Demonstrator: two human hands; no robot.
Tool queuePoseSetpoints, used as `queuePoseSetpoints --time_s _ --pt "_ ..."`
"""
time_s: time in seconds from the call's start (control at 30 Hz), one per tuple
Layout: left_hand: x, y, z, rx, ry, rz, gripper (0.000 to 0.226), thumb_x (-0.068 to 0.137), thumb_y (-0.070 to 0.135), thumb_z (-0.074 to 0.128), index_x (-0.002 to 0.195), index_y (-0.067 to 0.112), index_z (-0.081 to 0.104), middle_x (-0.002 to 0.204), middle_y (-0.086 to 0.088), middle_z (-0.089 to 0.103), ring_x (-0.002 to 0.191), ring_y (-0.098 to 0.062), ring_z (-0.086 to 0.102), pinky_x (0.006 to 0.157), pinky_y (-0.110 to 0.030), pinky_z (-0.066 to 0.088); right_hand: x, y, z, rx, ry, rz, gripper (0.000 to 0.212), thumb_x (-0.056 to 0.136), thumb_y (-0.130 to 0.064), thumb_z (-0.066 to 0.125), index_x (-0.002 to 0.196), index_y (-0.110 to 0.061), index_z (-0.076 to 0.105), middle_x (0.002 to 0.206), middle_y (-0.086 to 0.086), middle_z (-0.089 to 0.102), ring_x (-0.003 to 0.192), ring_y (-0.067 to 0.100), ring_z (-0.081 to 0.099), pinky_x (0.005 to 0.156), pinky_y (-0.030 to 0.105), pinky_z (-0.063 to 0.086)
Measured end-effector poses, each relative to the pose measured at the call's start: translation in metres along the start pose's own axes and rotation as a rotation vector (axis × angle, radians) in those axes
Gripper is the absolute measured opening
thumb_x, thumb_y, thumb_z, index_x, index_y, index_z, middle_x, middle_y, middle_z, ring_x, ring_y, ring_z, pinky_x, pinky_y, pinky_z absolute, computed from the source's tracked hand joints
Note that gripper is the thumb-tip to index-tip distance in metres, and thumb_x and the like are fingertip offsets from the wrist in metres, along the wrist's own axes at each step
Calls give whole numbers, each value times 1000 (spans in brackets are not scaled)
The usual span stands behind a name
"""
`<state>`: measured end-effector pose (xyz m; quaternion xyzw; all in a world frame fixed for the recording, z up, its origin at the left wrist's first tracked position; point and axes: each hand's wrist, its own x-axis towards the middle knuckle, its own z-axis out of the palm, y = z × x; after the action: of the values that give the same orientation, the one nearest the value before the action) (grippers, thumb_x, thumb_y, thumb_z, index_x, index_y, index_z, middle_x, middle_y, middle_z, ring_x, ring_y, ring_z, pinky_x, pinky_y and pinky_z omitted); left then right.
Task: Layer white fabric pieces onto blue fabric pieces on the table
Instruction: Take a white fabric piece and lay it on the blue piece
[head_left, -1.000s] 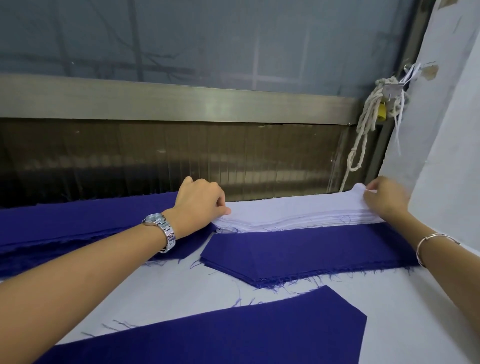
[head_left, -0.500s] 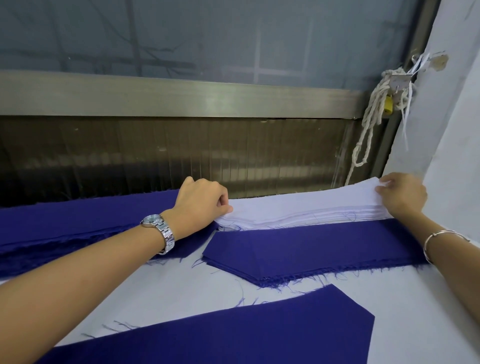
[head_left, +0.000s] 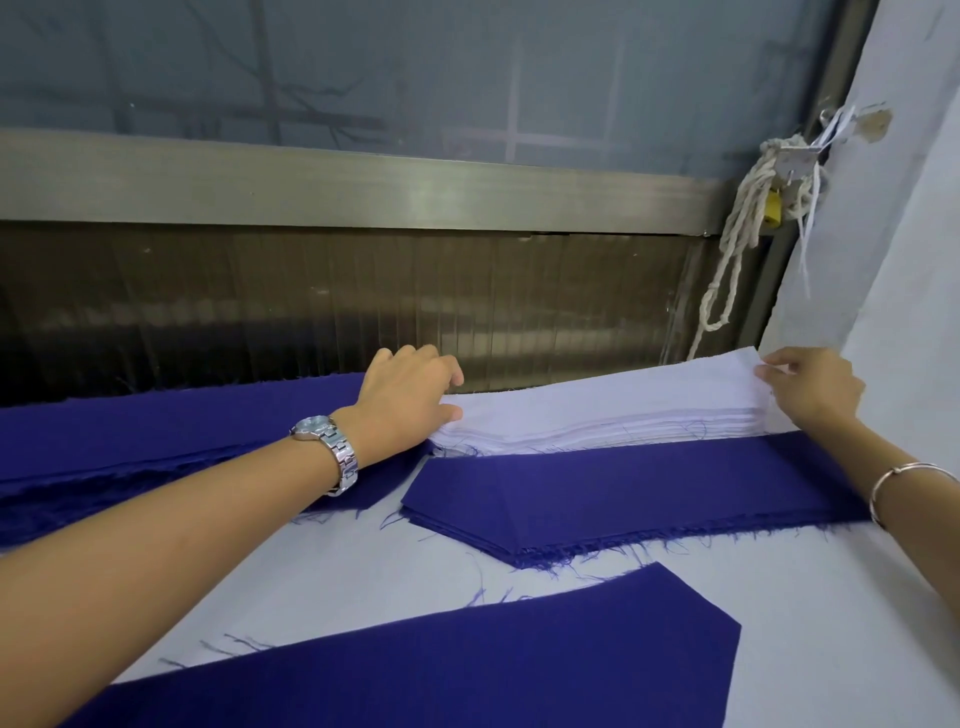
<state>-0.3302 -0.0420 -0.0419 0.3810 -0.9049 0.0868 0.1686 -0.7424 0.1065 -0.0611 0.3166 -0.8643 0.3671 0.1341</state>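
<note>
On the table (head_left: 363, 582) the white stack (head_left: 623, 428) lies just behind the blue stack (head_left: 649, 488); left grip (head_left: 405, 395) and right grip (head_left: 810, 384) each pinch an end of its top piece (head_left: 649, 387), the right end raised, likely to peel one layer free.

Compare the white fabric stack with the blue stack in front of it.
The white stack lies farther back; the blue stack is nearer. The left hand grips the white stack's left end and the right hand pinches its lifted right corner; no hand holds the blue stack. Both are long, many-layered piles.
</note>
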Motion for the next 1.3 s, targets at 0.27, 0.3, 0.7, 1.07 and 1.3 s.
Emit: queuePoseSetpoints --time_s 0.27,0.3,0.7,1.07,1.3 --pt "6 2 -3 -32 -183 -6 55 98 31 58 149 27 38 143 -4 47 128 -26 43 104 -39 34 -5 10 -9 55 -47 67 28 92 -30 70 113 -11 75 121 23 68 115 45 55 104 49 38" --pt "7 2 -4 -49 -205 -11 55 99 30 58 150 28 36 143 -4 46 129 -27 42 105 -40 33 -5 11 -9 97 -49 88 29 91 -28 72 114 -10 74 121 22 68 115 45 56 106 51 39" --pt "0 8 -4 -48 -81 31 25 97 25 60 122 26 59 128 0 55 117 -22 47 99 -36 34 1 25 -6 364 -75 248 32 82 -22 81 108 -5 73 102 7 62 99 28 58 83 36 46" --pt "-23 -2 -32 -321 239 8 15 98 36 58 90 25 60 88 7 65 91 -18 56 88 -36 40 -3 5 -18 447 7 184 25 97 -20 61 111 -2 71 99 12 62 91 28 54 84 37 42" --pt "-65 -38 -72 -756 100 -117 21 96 36 63 79 25 68 65 5 68 69 -3 66 74 -22 48 -27 -34 -58 548 -109 87 10 93 -9 64 85 -5 68 90 15 64 71 23 55 67 27 42"
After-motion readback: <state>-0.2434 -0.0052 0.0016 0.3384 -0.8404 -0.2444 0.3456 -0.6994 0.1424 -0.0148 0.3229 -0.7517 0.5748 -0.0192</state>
